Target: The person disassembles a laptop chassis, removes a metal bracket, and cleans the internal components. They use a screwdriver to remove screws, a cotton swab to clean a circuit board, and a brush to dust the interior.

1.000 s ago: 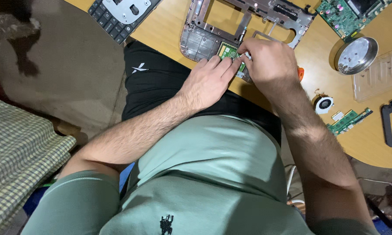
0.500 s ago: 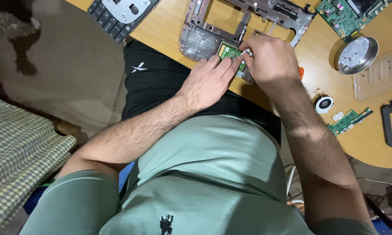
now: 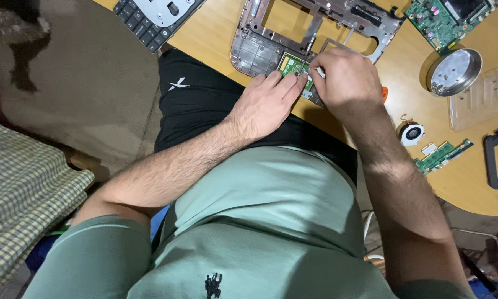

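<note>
Head view: laptop frame [image 3: 315, 33] stripped (keyboard [image 3: 144, 25] and motherboard [image 3: 442, 22] lie apart).
Small green board [image 3: 290, 63]: in the frame's near edge, not yet lifted out.
Left hand [image 3: 265, 102]: fingers flat, pressing the board.
Right hand [image 3: 346, 80]: pinching a thin tool [image 3: 306, 52] at the board.

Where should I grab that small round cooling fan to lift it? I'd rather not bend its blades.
Take the cooling fan by its outer housing, pinching opposite edges from above. It lies flat on the wooden table with the blades facing up in the middle, so the rim is the safe part. Bare table surrounds it; only the green memory stick lies close by.
</note>
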